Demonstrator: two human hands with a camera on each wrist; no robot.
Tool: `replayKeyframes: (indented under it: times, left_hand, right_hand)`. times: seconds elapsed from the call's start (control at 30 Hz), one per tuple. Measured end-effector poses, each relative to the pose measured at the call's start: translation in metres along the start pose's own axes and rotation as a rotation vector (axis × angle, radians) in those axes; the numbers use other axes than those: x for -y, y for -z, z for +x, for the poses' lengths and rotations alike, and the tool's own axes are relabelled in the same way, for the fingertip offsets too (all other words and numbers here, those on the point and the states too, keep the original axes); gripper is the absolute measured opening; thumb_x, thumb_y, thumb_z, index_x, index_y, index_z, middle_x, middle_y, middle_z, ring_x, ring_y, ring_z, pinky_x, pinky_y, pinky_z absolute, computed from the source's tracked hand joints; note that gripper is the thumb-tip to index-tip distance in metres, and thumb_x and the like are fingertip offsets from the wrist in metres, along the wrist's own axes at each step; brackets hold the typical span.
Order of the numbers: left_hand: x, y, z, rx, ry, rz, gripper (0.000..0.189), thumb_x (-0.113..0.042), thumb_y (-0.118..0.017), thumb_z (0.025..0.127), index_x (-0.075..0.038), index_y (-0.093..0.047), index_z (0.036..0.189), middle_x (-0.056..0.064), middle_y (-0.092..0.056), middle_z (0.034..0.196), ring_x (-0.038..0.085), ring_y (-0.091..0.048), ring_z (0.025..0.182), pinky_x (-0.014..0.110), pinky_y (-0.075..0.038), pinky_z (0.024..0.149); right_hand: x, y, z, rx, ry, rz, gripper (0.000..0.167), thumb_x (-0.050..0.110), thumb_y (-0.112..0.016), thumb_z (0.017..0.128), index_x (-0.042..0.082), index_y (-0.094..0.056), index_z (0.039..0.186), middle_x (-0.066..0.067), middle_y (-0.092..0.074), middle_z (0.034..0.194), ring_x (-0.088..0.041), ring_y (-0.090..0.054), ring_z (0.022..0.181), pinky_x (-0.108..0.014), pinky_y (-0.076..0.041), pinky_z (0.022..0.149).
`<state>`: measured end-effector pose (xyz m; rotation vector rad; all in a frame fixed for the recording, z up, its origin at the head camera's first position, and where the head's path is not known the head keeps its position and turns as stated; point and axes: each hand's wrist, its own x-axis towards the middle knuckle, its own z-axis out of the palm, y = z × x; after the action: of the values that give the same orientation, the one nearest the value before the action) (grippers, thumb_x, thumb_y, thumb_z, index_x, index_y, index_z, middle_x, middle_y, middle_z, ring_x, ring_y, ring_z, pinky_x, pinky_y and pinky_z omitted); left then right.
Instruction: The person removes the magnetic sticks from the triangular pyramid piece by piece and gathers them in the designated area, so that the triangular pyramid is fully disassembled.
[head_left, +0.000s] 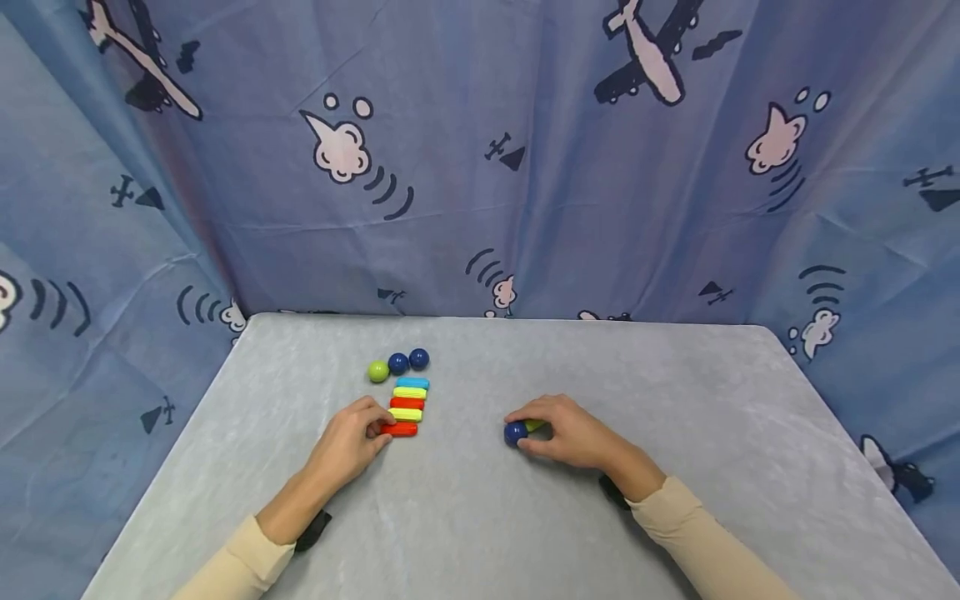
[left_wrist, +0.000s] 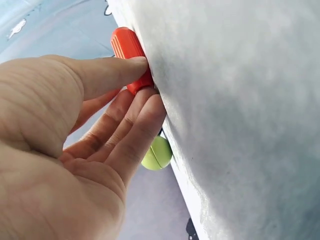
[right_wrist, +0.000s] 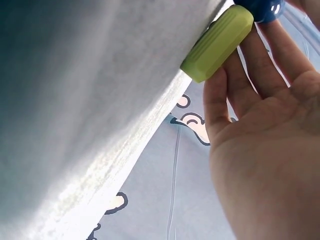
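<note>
My left hand point(head_left: 348, 442) pinches a red ribbed rod point(head_left: 401, 429) between thumb and fingers at the near end of a column of rods. In the left wrist view the thumb lies across this red rod point(left_wrist: 131, 57). Above it in the column lie a yellow rod point(head_left: 406, 414), another red rod point(head_left: 407, 403), a second yellow rod point(head_left: 410, 392) and a light blue rod point(head_left: 413, 383). To the right, my right hand point(head_left: 573, 433) holds a dark blue ball point(head_left: 515, 432) between thumb and fingers. A yellow-green rod point(right_wrist: 217, 44) touches that ball, partly hidden under the hand in the head view.
Beyond the rods, a green ball point(head_left: 378, 371) and two dark blue balls point(head_left: 398, 363) sit side by side. A pale grey cloth covers the table point(head_left: 600, 358). Behind it hangs a blue curtain point(head_left: 450, 250) printed with planes and clouds.
</note>
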<state>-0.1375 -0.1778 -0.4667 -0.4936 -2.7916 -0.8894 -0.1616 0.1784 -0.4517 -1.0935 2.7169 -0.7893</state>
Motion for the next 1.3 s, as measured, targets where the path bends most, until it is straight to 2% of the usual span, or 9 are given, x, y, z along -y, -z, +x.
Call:
replayKeyframes:
  times: [0.43,0.83,1.03,1.3]
  left_hand:
    - [0.0007,0.0013,0.0054,0.011,0.055,-0.014,0.021,0.002,-0.082,0.076,-0.010,-0.075,0.092,-0.001,-0.065,0.088,0.009,-0.058,0.073,0.021,-0.052,0.066]
    - [0.0016,0.0002,0.0042,-0.025,0.041,-0.047,0.020,-0.006,-0.087,0.073,-0.009,-0.076,0.090,-0.001,-0.065,0.086,0.006,-0.059,0.071,0.021,-0.052,0.064]
    - [0.0023,-0.0004,0.0040,-0.008,0.047,-0.031,0.017,-0.004,-0.084,0.077,-0.010,-0.077,0.091,-0.002,-0.064,0.086,0.006,-0.058,0.071,0.021,-0.051,0.064]
    - [0.0025,-0.0017,0.0042,-0.009,0.037,-0.018,0.018,-0.002,-0.084,0.076,-0.010,-0.077,0.090,-0.001,-0.064,0.085,0.007,-0.058,0.071,0.021,-0.051,0.064]
  right_hand:
    - [-0.0014,0.0008,0.0037,0.011,-0.030,0.013,0.036,0.027,-0.072,0.092,0.019,-0.069,0.127,0.005,-0.072,0.120,-0.014,-0.065,0.108,-0.044,-0.049,0.097]
    - [0.0015,-0.0002,0.0005,0.010,-0.048,-0.018,0.037,0.029,-0.071,0.092,0.022,-0.068,0.128,0.006,-0.070,0.123,-0.017,-0.063,0.113,-0.049,-0.045,0.099]
    - [-0.0005,-0.0028,0.0002,0.008,-0.026,-0.046,0.036,0.029,-0.070,0.093,0.022,-0.068,0.128,0.007,-0.070,0.122,-0.017,-0.064,0.112,-0.048,-0.046,0.098]
    - [0.0007,-0.0025,-0.0005,0.001,-0.008,-0.049,0.036,0.028,-0.070,0.092,0.021,-0.068,0.127,0.007,-0.070,0.122,-0.016,-0.064,0.112,-0.048,-0.046,0.098]
